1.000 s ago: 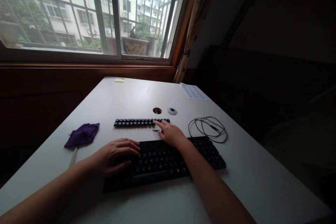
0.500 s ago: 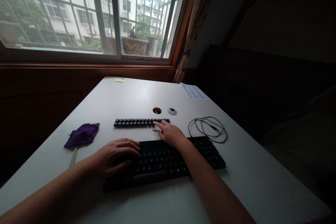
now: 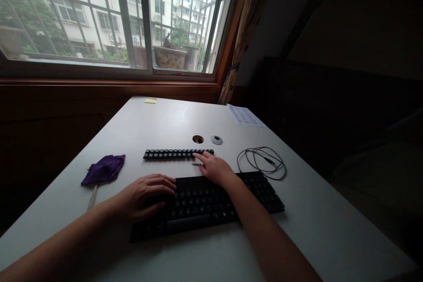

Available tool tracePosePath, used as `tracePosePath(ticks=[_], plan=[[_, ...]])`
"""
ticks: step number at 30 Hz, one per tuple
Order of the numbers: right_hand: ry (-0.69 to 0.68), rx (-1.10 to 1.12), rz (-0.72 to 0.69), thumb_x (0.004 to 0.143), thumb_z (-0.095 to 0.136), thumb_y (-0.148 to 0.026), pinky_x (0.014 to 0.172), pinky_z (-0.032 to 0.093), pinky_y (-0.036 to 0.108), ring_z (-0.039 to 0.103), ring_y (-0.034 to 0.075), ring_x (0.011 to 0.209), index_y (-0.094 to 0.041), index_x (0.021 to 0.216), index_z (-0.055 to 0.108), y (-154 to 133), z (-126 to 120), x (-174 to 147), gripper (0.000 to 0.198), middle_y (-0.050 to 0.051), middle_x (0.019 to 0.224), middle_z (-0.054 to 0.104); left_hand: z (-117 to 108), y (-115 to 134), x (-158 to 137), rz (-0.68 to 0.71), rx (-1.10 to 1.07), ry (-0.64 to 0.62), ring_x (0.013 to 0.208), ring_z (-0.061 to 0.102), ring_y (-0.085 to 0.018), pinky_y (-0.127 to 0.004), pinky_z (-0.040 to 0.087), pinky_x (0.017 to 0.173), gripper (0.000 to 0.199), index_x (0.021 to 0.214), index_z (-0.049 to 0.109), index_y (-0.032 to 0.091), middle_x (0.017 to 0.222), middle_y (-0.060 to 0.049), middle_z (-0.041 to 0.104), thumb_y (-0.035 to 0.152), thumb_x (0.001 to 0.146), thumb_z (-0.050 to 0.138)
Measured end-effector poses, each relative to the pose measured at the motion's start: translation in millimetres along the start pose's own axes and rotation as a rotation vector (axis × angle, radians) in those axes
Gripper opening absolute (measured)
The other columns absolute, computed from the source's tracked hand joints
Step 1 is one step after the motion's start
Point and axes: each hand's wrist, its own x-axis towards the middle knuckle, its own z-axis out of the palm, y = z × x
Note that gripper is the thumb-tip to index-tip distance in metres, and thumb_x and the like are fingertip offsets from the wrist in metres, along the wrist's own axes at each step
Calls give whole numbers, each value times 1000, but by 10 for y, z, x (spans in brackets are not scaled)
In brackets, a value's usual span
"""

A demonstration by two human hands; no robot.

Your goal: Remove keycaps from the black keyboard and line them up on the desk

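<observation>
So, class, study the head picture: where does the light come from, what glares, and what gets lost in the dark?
Head view: daylight comes through the window; a pale sheen lies on the far part of the white desk; the black keyboard is dim, its markings hard to read; the room's right side is nearly black.

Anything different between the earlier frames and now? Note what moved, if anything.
Nothing visibly changed. The right hand stays at the two rows of keycaps, beside the small metal piece; the left hand stays on the keyboard. The purple cloth and coiled cable lie as before.
</observation>
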Motion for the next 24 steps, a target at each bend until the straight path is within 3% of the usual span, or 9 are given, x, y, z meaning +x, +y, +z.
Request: tracePosePath(ticks=[24], plan=[[-19, -50, 20, 92, 46, -31, 82, 47, 36, 63, 24, 100, -35, 149, 34, -35, -4, 8, 59, 6, 130, 56, -9, 16, 13, 5, 12, 9, 120, 57, -28, -44, 51, 101, 29, 121, 62, 20, 119, -12, 67, 22, 93, 55]])
